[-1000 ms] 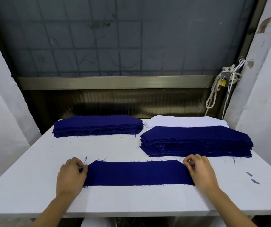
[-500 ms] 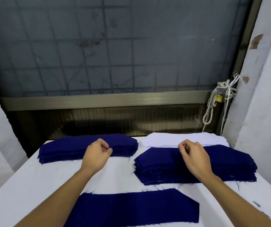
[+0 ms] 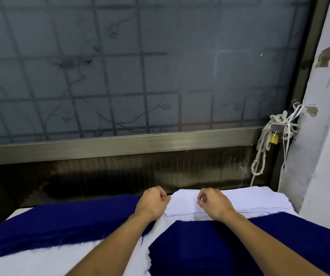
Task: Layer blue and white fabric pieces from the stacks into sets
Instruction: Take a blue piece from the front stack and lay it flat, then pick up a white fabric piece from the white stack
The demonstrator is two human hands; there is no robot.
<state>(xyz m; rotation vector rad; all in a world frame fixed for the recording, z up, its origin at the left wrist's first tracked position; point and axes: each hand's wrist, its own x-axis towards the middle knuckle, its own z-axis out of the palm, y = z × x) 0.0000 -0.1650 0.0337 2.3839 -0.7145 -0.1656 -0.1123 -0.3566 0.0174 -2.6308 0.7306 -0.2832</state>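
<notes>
Both hands are over the white stack (image 3: 255, 200) at the back right of the table (image 3: 40, 261). L hand (image 3: 153, 203) is curled at its left corner and R hand (image 3: 213, 203) is curled on top. Tbh can't tell if either's actually pinching cloth. Left blue stack (image 3: 60, 222) sits beside it, w/ near blue stack (image 3: 210, 246) right in front.

Table: white flat table top (image 3: 40, 261); its surface shows at the near left and in the narrow gap between the two blue stacks.
Left: frayed stack of dark blue fabric pieces (image 3: 60, 222), lying flat, its long side running across the table.
Near right: second dark blue fabric stack (image 3: 239, 246), with angled far corners.
Far right: stack of white fabric pieces (image 3: 249, 200), at the table's far edge, directly behind the second dark blue fabric stack and meeting it.
</notes>
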